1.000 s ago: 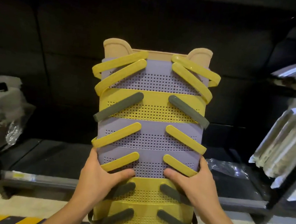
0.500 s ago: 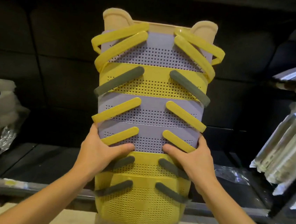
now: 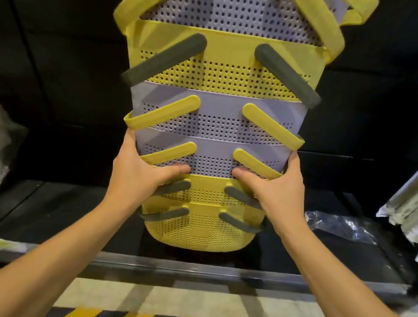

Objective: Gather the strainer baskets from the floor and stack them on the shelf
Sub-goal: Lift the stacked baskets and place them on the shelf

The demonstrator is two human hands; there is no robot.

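Your left hand [image 3: 136,174] and right hand [image 3: 276,191] clamp opposite sides of the stack of strainer baskets [image 3: 216,123], thumbs laid flat across its front, the other fingers curling round the flanks out of sight. The stack stands upright and tapers downward: nested plastic shells, yellow and pale lilac, each wall pierced with rows of small round holes and bearing smooth, rounded bar handles [image 3: 166,61], grey or yellow, slanting outward in pairs. You grip it low, at the lowest lilac basket. Its rounded yellow base hangs over the dark, flat shelf [image 3: 42,208], behind the front rail [image 3: 191,267]; contact with the board cannot be told. Crinkled clear plastic film [image 3: 337,226] lies on the shelf to your right.
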